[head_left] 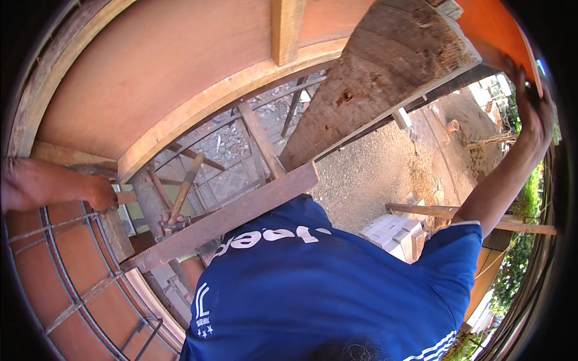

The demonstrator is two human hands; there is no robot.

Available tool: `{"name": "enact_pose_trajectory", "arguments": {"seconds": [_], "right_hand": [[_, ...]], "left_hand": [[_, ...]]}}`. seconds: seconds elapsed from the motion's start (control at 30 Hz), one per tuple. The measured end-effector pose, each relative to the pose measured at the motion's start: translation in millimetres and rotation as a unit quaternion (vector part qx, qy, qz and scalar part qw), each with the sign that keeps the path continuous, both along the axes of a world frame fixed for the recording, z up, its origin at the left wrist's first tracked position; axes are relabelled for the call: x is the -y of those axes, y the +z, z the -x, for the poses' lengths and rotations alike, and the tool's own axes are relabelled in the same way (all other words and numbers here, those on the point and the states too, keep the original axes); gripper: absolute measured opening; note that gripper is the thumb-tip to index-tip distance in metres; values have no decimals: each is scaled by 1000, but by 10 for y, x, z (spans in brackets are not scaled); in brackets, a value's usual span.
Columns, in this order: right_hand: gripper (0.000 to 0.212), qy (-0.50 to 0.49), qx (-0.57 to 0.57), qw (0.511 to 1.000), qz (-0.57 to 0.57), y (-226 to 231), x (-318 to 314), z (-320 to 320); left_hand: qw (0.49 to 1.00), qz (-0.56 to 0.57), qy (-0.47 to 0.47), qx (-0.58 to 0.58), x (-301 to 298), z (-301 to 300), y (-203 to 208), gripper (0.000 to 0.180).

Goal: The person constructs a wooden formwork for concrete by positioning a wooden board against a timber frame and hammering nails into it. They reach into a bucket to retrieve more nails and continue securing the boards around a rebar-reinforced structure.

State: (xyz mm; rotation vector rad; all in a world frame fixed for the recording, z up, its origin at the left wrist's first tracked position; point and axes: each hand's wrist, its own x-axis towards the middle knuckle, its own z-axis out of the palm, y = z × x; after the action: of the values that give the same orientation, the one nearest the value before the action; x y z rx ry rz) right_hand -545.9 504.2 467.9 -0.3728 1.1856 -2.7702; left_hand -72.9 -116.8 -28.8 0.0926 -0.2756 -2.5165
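My right hand (534, 114) is raised at the upper right, its fingers closed around the edge of an orange panel (497, 27). My left hand (101, 191) is closed at the far left, by the top of a wooden post (114, 231) and some metal bars; what it grips, if anything, is hidden. A hammer (188, 183) with a wooden handle leans head down behind a reddish wooden board (241, 210). That board slants across in front of my blue shirt. Beyond it, a wide, worn plank (373, 84) with holes runs up toward the orange panel.
A large wood-framed panel (162, 66) arches across the upper left. Metal bars tied in a grid (78, 295) stand at the lower left. Far below lie gravelly ground (361, 162) and pale stacked blocks (388, 231). Cables (539, 259) and greenery border the right side.
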Motion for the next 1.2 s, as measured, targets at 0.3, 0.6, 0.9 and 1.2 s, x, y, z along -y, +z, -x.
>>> {"name": "enact_pose_trajectory", "arguments": {"seconds": [0.3, 0.6, 0.9, 1.2], "right_hand": [[35, -196, 160, 967, -38, -2754, -373, -1651], [31, -233, 255, 936, -67, -4244, 187, -2414], [33, -125, 306, 936, -122, -4484, 556, -3087], [23, -150, 375, 902, -151, -4398, 452, -3267]], "left_hand": [[999, -38, 25, 6, -67, -11, 2, 18], [998, -15, -62, -19, 72, -54, -218, 20], [1000, -1, -16, -19, -70, 4, 49, 24], [994, 10, -71, -86, -121, 55, 114, 28]]}}
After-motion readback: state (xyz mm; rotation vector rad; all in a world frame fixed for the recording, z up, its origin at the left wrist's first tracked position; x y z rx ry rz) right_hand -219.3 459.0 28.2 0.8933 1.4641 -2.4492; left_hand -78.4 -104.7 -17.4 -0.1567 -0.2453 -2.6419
